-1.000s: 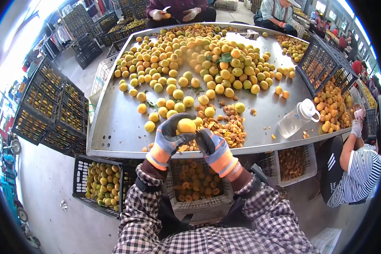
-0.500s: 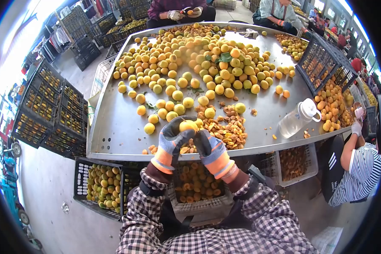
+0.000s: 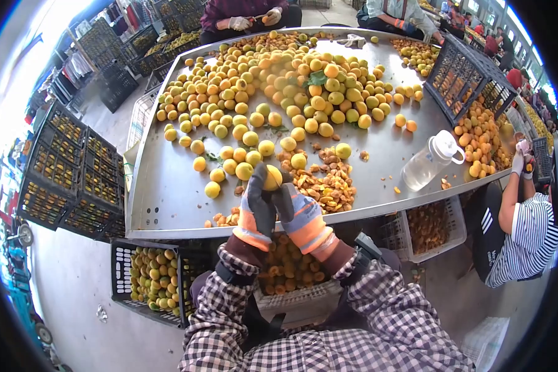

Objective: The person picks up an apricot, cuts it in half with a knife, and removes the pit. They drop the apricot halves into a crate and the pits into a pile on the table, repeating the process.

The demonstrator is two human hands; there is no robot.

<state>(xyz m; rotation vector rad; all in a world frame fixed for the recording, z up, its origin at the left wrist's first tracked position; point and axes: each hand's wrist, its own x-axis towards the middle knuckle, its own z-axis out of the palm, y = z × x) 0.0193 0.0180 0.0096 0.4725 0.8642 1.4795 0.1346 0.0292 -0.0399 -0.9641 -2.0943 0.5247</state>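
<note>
In the head view, my left hand (image 3: 259, 208), in a grey, orange and dark-palmed glove, is closed around a yellow apricot (image 3: 273, 178) above the near edge of the metal table (image 3: 378, 197). My right hand (image 3: 302, 217), gloved alike, is pressed up against the left, its dark fingertips together at the fruit's lower right side. Whether those fingertips hold anything is hidden. Just beyond my hands lies a heap of split apricot pieces (image 3: 328, 187). Whole apricots (image 3: 245, 137) spread over the table behind it.
A clear bottle (image 3: 429, 162) with a white lid stands at the right. A tilted black crate (image 3: 468, 80) spills apricots. Below the edge are a crate of halved fruit (image 3: 294, 302) and a black crate (image 3: 123, 273). Co-workers sit at the far side and right.
My hands have drawn closer together and turned. Orange-yellow flesh showed between both hands before; now one rounded fruit shows in the left. The view has shifted slightly.
</note>
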